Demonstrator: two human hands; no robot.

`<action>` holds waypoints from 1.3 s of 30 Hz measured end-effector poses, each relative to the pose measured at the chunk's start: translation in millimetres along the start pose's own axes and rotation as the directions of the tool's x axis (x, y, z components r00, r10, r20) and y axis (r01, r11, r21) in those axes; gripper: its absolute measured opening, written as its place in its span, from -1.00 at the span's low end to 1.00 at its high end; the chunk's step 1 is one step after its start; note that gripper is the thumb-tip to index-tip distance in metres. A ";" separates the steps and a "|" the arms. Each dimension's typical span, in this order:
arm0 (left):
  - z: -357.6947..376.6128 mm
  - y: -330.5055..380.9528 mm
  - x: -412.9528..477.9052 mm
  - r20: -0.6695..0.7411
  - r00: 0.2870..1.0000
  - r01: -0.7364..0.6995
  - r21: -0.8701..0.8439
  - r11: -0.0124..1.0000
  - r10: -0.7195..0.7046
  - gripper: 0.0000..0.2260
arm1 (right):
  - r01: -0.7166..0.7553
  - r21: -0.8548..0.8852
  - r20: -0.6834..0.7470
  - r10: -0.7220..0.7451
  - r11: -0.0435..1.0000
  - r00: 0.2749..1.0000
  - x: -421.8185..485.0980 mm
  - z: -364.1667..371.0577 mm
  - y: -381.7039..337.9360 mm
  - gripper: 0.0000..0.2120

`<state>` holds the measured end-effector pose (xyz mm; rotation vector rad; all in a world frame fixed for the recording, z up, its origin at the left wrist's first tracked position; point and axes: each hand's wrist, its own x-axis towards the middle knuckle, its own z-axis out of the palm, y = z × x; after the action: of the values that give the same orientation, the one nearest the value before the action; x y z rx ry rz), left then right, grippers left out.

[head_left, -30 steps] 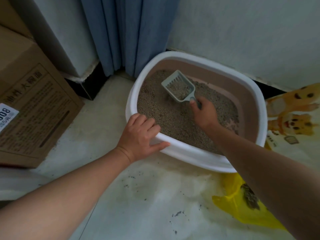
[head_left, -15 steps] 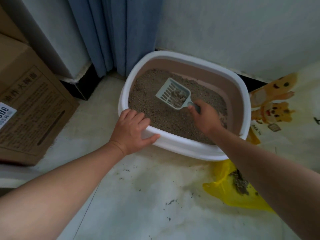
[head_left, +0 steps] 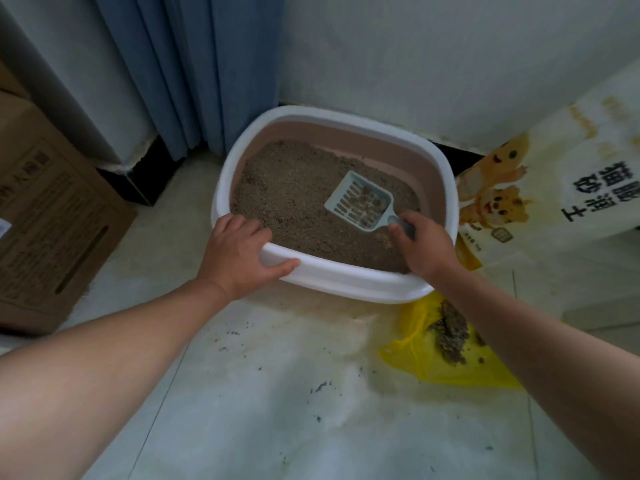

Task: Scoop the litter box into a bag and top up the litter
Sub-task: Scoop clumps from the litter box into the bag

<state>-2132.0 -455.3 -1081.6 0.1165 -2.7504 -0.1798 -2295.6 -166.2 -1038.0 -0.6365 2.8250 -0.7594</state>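
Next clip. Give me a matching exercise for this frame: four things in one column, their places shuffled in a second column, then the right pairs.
Things
1. litter scoop
2. yellow bag
3. cardboard box
4. left hand

Places
A. on the floor by the near right corner of the litter box
B. holding the litter box's near rim
C. inside the litter box, held by the right hand
D. on the floor at the far left of the view

Pairs: 1-C, 2-A, 3-D, 4-B
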 end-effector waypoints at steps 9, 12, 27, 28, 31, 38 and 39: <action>11.2 78.8 23.1 0.072 0.976 -0.202 -0.047 0.978 0.205 -0.52 | -0.038 -0.012 -0.092 0.037 0.999 0.995 -17.7 -31.7 9.9 -0.75; 18.5 87.4 28.3 0.129 0.947 -0.289 -0.046 0.956 0.293 -0.50 | -0.022 0.015 -0.101 0.024 1.000 0.995 -30.9 -49.0 31.3 -0.78; 17.4 90.0 24.6 0.098 0.945 -0.312 -0.016 0.950 0.312 -0.54 | -0.072 -0.126 0.125 0.088 0.989 0.988 -147.8 -99.1 173.7 -0.69; 16.8 89.9 24.6 0.103 0.943 -0.315 -0.026 0.949 0.316 -0.54 | -0.090 -0.154 0.133 0.111 0.984 0.985 -147.3 -97.5 177.4 -0.68; 13.3 91.3 25.4 0.107 0.941 -0.317 -0.042 0.947 0.320 -0.56 | -0.094 -0.193 0.144 0.123 0.977 0.982 -144.5 -92.3 177.4 -0.57; 13.3 89.8 25.9 0.131 0.938 -0.317 -0.058 0.947 0.322 -0.56 | -0.291 -0.052 0.334 0.291 0.955 0.896 -147.3 -82.6 164.7 -0.34; 13.6 89.3 25.8 0.133 0.938 -0.313 -0.062 0.948 0.319 -0.55 | -0.319 -0.018 0.352 0.304 0.948 0.885 -148.1 -81.7 162.9 -0.34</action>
<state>-2166.1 -368.3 -1072.1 -0.3627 -2.8551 -0.1600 -2241.4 62.2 -1045.6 -0.2631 2.4868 -0.5748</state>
